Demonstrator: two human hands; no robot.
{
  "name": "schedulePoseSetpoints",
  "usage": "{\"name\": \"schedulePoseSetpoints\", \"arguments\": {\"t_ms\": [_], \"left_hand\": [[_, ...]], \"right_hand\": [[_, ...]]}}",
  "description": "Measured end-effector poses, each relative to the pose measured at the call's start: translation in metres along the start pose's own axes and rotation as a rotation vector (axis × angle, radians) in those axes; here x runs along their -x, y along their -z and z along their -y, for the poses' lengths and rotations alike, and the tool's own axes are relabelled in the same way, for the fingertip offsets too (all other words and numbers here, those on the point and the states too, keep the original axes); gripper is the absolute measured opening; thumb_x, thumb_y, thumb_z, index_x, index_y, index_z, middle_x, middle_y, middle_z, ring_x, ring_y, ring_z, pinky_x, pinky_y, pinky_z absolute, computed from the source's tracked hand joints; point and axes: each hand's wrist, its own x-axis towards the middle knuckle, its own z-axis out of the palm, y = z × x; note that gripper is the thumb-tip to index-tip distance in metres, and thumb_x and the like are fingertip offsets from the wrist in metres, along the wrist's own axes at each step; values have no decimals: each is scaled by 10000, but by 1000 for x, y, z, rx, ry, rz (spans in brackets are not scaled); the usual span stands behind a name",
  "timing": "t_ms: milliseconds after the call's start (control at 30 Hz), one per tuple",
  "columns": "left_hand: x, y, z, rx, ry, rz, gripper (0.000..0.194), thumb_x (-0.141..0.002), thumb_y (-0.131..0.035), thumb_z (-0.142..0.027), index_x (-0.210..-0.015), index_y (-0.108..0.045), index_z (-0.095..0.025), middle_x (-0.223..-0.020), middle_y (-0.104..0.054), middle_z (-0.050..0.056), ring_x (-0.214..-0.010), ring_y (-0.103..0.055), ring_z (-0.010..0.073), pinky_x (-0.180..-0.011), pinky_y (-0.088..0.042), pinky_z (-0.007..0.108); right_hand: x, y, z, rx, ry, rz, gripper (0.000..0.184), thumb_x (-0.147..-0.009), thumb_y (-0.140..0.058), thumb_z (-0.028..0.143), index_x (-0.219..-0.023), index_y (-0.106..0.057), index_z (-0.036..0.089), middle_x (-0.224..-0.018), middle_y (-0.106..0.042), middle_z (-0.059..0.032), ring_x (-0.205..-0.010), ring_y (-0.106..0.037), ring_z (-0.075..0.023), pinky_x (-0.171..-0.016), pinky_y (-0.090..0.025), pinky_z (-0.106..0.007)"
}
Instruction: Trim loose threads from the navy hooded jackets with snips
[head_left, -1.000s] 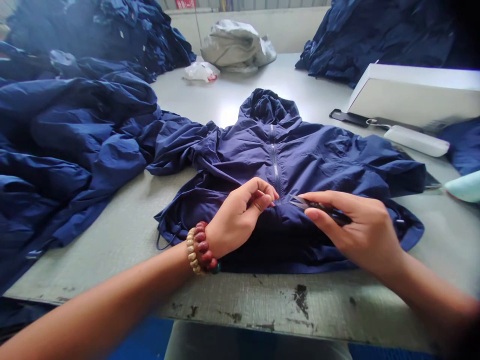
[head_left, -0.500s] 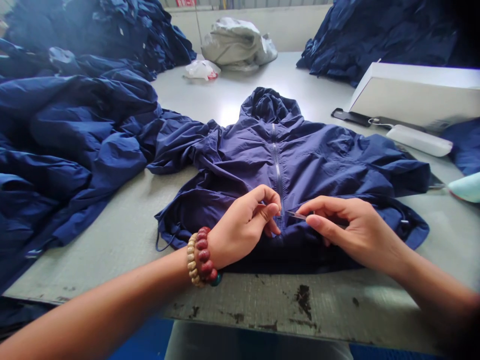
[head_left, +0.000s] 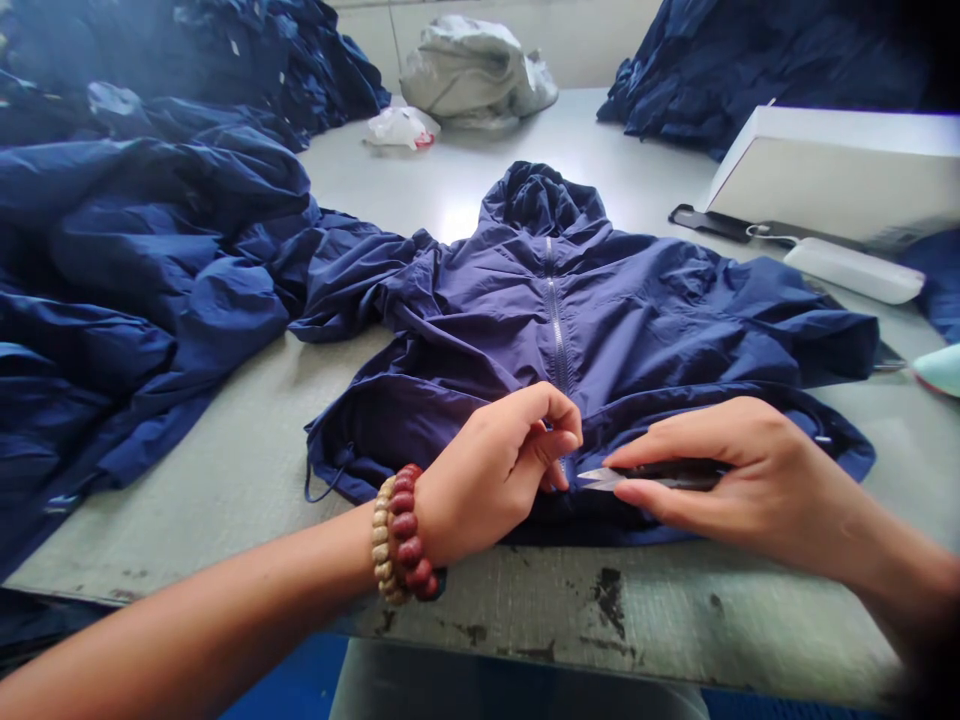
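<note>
Garment workshop: navy hooded jackets (head_left: 150, 260) heaped along long worktable (head_left: 187, 480), white box (head_left: 832, 170), wrapped grey bundle (head_left: 472, 75) behind.

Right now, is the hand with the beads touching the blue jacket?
Touching. The head view shows the left hand pinching the navy jacket with its fingers, just below the zipper.

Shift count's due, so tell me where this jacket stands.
Done: the navy hooded jacket lies flat, hood up, its zip closed down to the hands. In hand: the left hand pinches fabric at the zip's foot while the right hand holds small thread snips beside it. Left: apparently the heap of navy garments on the left.
</note>
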Motion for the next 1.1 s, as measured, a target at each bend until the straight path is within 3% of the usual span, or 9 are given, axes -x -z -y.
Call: {"name": "schedulePoseSetpoints", "arguments": {"t_ms": [533, 1100], "left_hand": [[2, -2, 0, -68, -72, 5, 140, -1096, -540, -229, -964, -576, -199, -757, -699, -24, -670, -678, 108, -712, -525, 232], [2, -3, -3, -61, -66, -13, 140, -1090, -544, -224, -954, -572, -205, -746, -687, -28, -670, -675, 111, -722, -522, 240]], "right_hand": [[-1, -4, 0, -8, 17, 50, 127, -939, -816, 345, -971, -884, 242, -782, -819, 13, -595, -715, -103, -598, -555, -191], [-2, -7, 0, -12, 73, 33, 105, -956, -801, 309, -972, -879, 240, -801, -825, 8, -608, -719, -103, -637, -559, -187]]}}
